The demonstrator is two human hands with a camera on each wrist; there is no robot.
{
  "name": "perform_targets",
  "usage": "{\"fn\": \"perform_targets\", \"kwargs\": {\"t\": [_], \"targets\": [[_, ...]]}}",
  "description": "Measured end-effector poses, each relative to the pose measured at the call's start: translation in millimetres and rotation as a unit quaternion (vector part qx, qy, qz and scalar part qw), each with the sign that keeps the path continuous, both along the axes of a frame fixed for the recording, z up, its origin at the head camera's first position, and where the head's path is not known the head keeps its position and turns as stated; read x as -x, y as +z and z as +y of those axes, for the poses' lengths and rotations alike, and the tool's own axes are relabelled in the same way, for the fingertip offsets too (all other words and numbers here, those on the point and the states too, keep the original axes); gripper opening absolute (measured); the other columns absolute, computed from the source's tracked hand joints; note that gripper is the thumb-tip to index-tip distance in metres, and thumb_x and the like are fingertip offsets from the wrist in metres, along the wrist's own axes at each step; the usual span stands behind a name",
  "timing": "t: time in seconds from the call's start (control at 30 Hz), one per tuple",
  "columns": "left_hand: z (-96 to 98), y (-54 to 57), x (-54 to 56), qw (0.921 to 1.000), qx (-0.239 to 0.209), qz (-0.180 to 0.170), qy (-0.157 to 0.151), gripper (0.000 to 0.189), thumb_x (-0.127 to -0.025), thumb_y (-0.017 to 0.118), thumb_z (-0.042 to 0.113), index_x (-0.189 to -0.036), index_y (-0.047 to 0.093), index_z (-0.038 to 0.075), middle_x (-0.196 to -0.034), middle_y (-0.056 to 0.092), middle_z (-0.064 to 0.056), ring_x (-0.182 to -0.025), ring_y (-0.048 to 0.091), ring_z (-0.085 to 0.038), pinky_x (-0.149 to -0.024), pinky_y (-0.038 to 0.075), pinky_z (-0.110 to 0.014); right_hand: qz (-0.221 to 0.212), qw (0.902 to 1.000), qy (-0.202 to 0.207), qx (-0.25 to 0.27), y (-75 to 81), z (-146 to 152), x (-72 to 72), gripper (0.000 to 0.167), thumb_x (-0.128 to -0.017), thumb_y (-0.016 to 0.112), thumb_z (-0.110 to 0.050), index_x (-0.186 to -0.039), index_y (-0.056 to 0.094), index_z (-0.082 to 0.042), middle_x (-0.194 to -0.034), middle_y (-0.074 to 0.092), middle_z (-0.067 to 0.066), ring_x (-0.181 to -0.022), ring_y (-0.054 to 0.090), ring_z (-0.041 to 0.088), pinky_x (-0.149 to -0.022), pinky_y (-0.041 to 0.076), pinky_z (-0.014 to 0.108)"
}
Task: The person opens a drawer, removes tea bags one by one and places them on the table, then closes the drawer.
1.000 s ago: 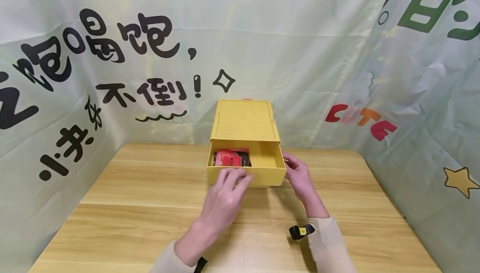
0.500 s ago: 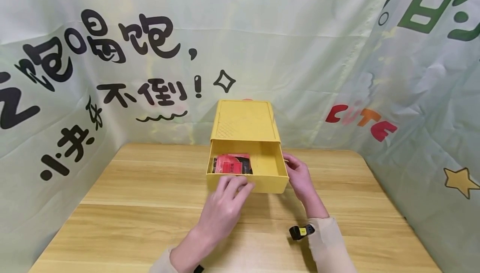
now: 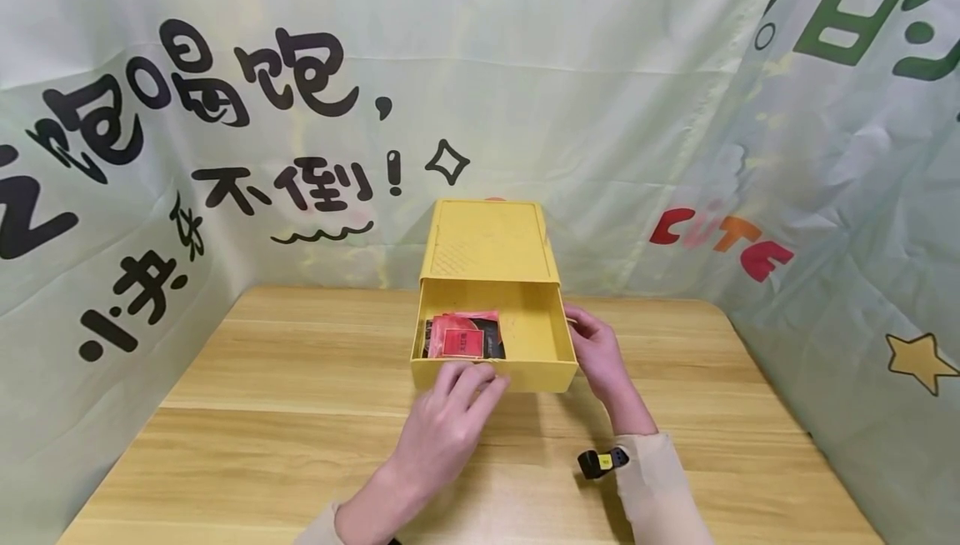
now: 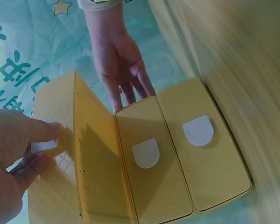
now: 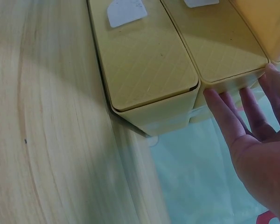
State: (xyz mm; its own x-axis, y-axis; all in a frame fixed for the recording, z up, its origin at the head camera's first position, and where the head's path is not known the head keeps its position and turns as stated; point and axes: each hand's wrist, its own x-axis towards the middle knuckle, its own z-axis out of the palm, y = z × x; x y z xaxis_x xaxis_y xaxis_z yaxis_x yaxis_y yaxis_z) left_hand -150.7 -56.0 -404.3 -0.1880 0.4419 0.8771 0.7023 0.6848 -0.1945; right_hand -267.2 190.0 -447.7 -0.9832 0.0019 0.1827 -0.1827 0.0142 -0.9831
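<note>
A yellow drawer cabinet [image 3: 491, 241] stands at the back of the table, its top drawer [image 3: 536, 332] pulled well out. Red and black packets [image 3: 465, 340] lie in the drawer's left half. At the drawer front, my left hand [image 3: 442, 428] pinches the white tab handle [image 4: 45, 145] between thumb and fingers, seen in the left wrist view. My right hand [image 3: 600, 353] rests against the cabinet's right side. The right wrist view has its fingers [image 5: 224, 114] extended, with the tips touching the side wall near a lower drawer.
Two closed lower drawers [image 4: 154, 186] with white tabs [image 4: 199, 130] sit beneath the open one. Under the cabinet is a wooden table [image 3: 300, 420]. A printed cloth [image 3: 600, 112] hangs behind it and along both sides.
The top drawer has slid farther out toward me, along with my left hand on its handle. More of the packets shows. My right hand stays in place at the cabinet's side.
</note>
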Motion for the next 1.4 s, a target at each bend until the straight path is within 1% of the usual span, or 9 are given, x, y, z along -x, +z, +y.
{"fn": "perform_targets", "kwargs": {"t": [0.1,0.23,0.47,0.67,0.77,0.9,1.03,1.17,1.4], "targets": [[-0.5,-0.8,-0.2,1.0000,0.004,-0.003,-0.002,0.039,-0.107,0.039,-0.004,-0.106,0.077,0.004,-0.102,0.068,-0.008,-0.088,0.060,-0.024,-0.067,0.058,-0.021,-0.001,1.0000,0.001,0.002,0.0,-0.2,-0.1,0.034,-0.103,0.060,-0.001,-0.135,0.060,0.012,-0.107,0.072,-0.003,-0.092,0.068,0.008,-0.078,0.058,0.023],[-1.2,-0.7,-0.5,0.9999,0.010,0.001,0.002,0.037,-0.107,0.041,-0.003,-0.106,0.077,0.004,-0.101,0.068,-0.008,-0.089,0.061,-0.024,-0.074,0.058,-0.025,-0.002,1.0000,0.001,0.002,-0.5,0.0,0.0,0.035,-0.104,0.061,-0.002,-0.136,0.060,0.012,-0.108,0.072,-0.004,-0.094,0.067,0.008,-0.079,0.057,0.023],[-0.8,3.6,-0.6,0.9997,0.010,0.020,0.009,0.034,-0.105,0.045,-0.001,-0.103,0.078,0.007,-0.100,0.069,-0.007,-0.088,0.064,-0.023,-0.074,0.057,-0.028,0.002,1.0000,0.002,-0.001,-2.3,1.5,1.0,0.035,-0.104,0.060,-0.002,-0.136,0.060,0.011,-0.109,0.072,-0.003,-0.093,0.068,0.008,-0.079,0.058,0.023],[-4.7,18.5,0.4,0.9978,-0.047,0.027,-0.037,0.019,-0.102,0.060,0.015,-0.100,0.077,0.006,-0.098,0.068,-0.009,-0.085,0.064,-0.025,-0.075,0.057,-0.034,0.011,0.9999,0.008,-0.007,-3.2,2.2,2.5,0.034,-0.104,0.061,-0.005,-0.135,0.061,0.011,-0.105,0.072,-0.005,-0.092,0.068,0.009,-0.078,0.058,0.024],[-9.3,28.8,2.2,0.9959,-0.070,0.026,-0.051,0.019,-0.100,0.061,0.015,-0.101,0.077,0.004,-0.099,0.067,-0.010,-0.084,0.062,-0.026,-0.073,0.056,-0.035,0.011,0.9999,0.007,-0.005,-3.2,2.0,3.1,0.034,-0.104,0.061,-0.004,-0.134,0.061,0.011,-0.104,0.072,-0.005,-0.092,0.068,0.010,-0.078,0.058,0.024],[-16.2,43.7,5.2,0.9947,-0.086,0.018,-0.054,0.018,-0.098,0.062,0.013,-0.102,0.077,0.002,-0.100,0.067,-0.011,-0.083,0.060,-0.027,-0.070,0.054,-0.035,0.008,1.0000,0.002,0.002,-2.5,1.5,3.3,0.034,-0.103,0.061,-0.002,-0.134,0.061,0.012,-0.103,0.072,-0.005,-0.092,0.067,0.009,-0.078,0.058,0.024],[-24.3,57.6,11.2,0.9954,-0.085,0.001,-0.044,0.015,-0.093,0.065,0.010,-0.101,0.076,0.003,-0.100,0.067,-0.011,-0.080,0.060,-0.027,-0.064,0.051,-0.036,0.005,1.0000,0.002,0.007,-1.8,1.6,3.1,0.034,-0.103,0.061,-0.002,-0.135,0.060,0.013,-0.103,0.072,-0.005,-0.092,0.067,0.009,-0.079,0.058,0.023],[-32.6,69.9,18.5,0.9964,-0.070,-0.037,-0.031,0.017,-0.089,0.069,0.008,-0.103,0.076,0.003,-0.102,0.067,-0.012,-0.082,0.060,-0.028,-0.063,0.051,-0.037,0.006,1.0000,0.004,0.007,-2.1,1.4,2.9,0.035,-0.103,0.061,-0.002,-0.135,0.059,0.013,-0.103,0.072,-0.005,-0.092,0.067,0.008,-0.079,0.058,0.023],[-41.9,90.1,28.2,0.9927,0.010,-0.120,-0.005,0.031,-0.090,0.075,0.013,-0.120,0.072,0.006,-0.114,0.068,-0.011,-0.092,0.065,-0.028,-0.070,0.056,-0.037,0.008,1.0000,0.002,0.005,-2.7,1.3,2.1,0.032,-0.103,0.062,-0.002,-0.132,0.063,0.010,-0.101,0.072,-0.006,-0.091,0.068,0.009,-0.077,0.058,0.023]]}}
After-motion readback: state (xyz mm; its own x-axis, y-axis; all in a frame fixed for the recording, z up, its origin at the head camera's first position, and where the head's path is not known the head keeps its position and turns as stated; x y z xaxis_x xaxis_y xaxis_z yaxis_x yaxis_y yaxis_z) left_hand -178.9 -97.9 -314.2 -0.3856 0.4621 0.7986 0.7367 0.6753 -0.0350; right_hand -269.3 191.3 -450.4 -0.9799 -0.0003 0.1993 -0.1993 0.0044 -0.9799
